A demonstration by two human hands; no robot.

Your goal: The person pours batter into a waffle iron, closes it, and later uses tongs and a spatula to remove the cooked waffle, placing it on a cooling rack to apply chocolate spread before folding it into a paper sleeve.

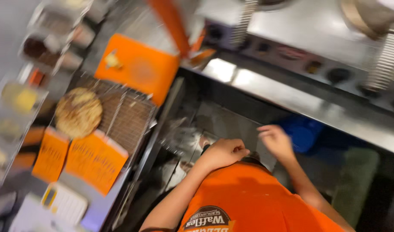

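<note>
The left hand (222, 152) is clenched into a fist around a dark handle (205, 149) poking out at its nine o'clock, low before the orange shirt (248, 193). The right hand (276, 141), at three o'clock of the left, hangs released, fingers loosely spread, just beside a blue container (302, 131) under the steel counter (291, 101). A round waffle (79, 112) lies on a wire rack (128, 116) well away at nine o'clock.

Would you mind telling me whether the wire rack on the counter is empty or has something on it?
Not empty: one round browned waffle lies flat on the left part of the wire rack; the rest is bare.
</note>
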